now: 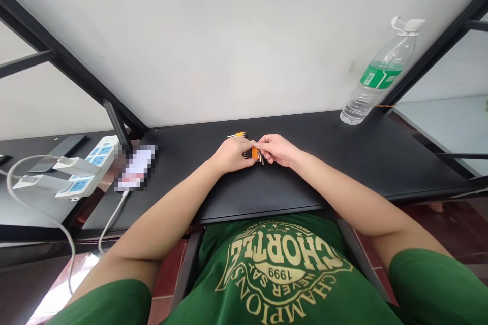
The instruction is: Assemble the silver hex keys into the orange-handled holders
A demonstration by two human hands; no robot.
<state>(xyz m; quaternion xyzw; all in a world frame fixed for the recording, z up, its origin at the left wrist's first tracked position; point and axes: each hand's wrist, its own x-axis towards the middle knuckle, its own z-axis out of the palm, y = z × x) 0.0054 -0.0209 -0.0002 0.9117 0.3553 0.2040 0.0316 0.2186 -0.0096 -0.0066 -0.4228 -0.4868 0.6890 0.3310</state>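
My left hand [233, 154] is wrapped round a hex key set with an orange holder [254, 153] and several dark and silver rods. Part of the set is hidden under the fingers. Another orange piece with silver rods [239, 134] shows just beyond the knuckles; whether it is joined to the rest, I cannot tell. My right hand [277, 150] is closed in a pinch at the right side of the holder, at the silver ends of the hex keys [260, 156]. Both hands meet low over the black table [305, 183].
At the back right stands a large water bottle [375, 78] with a green label. A blurred phone [136, 167] with a cable lies on the left. Beyond it are a white power strip [102, 152] with chargers and a dark phone [63, 150]. Black frame bars rise at both sides.
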